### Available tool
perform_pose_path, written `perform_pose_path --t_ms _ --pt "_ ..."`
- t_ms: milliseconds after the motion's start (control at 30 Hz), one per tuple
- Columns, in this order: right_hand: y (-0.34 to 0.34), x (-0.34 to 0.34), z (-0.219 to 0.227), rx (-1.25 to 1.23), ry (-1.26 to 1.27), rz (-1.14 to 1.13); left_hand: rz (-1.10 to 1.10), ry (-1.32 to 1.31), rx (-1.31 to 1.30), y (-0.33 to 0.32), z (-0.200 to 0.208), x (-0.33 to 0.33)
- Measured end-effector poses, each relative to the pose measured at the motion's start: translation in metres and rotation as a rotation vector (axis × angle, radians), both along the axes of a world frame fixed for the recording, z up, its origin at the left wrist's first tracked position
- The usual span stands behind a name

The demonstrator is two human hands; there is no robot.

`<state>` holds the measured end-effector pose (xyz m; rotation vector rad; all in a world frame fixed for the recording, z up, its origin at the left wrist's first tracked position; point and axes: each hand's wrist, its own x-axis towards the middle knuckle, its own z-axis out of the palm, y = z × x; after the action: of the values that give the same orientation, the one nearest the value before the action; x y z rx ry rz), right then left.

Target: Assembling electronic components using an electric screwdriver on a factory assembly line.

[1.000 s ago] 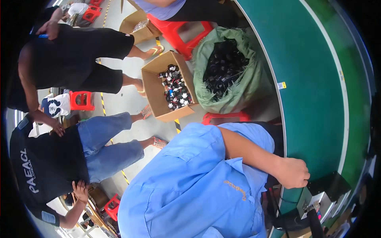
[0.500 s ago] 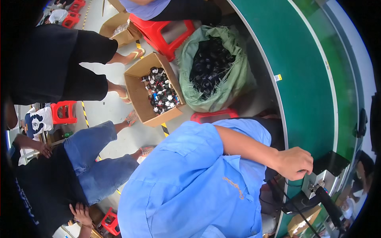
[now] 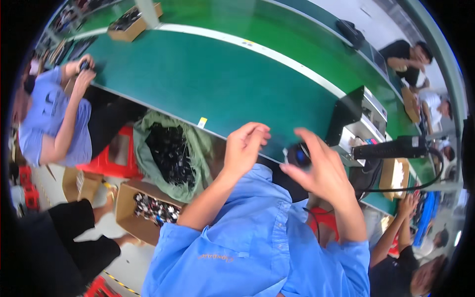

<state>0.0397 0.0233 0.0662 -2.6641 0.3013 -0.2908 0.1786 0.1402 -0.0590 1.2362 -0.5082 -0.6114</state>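
Both of my hands are raised before my blue shirt, near the front edge of the green bench (image 3: 237, 94). My right hand (image 3: 324, 173) has its thumb and fingers around a small black round part (image 3: 299, 155) with a blue glint; motion smears its details. To the left of it, apart from that part, is my left hand (image 3: 246, 151), with fingers curled in and the tips close together. Whatever it may hold is hidden.
At the bench's right stands a black and silver device (image 3: 358, 123) with a black handle and cable. A green woven sack (image 3: 198, 153) of black parts and a cardboard box (image 3: 131, 222) of mixed small parts stand left. A co-worker (image 3: 62, 114) sits beyond them.
My view has swung from the floor at the left toward the bench. The hand seen beside the device earlier is away from it, and both hands are now before my chest.
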Motion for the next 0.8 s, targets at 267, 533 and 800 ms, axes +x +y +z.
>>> perform_pose_path --t_ms 267,533,800 --pt "-0.03 0.05 -0.056 0.015 -0.249 -0.094 -0.16 0.003 0.041 -0.014 0.011 0.013" --pt "-0.035 0.044 -0.069 -0.016 -0.301 -0.158 -0.388 0.075 0.059 -0.047 0.024 0.021" --pt "-0.048 0.039 -0.076 0.038 -0.309 -0.17 -0.48 0.209 0.055 -0.058 0.019 0.026"
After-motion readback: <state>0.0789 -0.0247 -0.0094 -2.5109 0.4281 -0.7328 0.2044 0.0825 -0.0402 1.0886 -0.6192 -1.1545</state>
